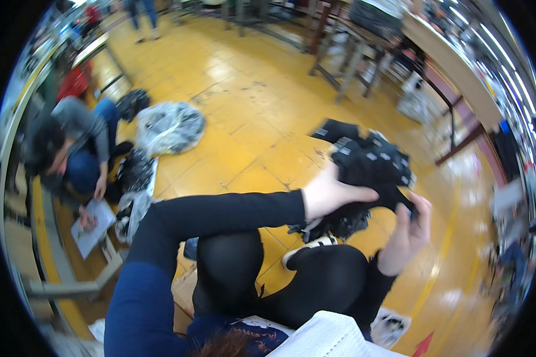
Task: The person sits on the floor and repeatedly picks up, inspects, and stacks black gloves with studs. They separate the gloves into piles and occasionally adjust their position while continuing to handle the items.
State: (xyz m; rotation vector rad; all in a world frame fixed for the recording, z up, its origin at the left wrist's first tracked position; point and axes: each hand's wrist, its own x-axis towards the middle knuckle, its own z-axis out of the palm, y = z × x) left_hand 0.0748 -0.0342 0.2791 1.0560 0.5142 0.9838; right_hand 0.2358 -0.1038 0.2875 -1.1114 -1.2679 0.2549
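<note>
A black piece of cloth (388, 195) is stretched between my two hands in front of my knees. My left hand (330, 193) reaches across from the left, its thumb lying over the cloth and its other fingers partly hidden. On the right, my right hand (406, 235) pinches the cloth's other end between thumb and fingers. Just beyond them lies a heap of black cloth pieces (369, 157) with small white labels. More dark pieces show below the cloth, near my shoe (307, 250).
At left a person (80, 143) crouches over a white sheet (93, 229). Beside them are black bundles and a clear plastic bag (170, 127) with dark contents. A wooden stool (354, 53) and a long table (452, 65) stand at upper right. The floor is yellow tile.
</note>
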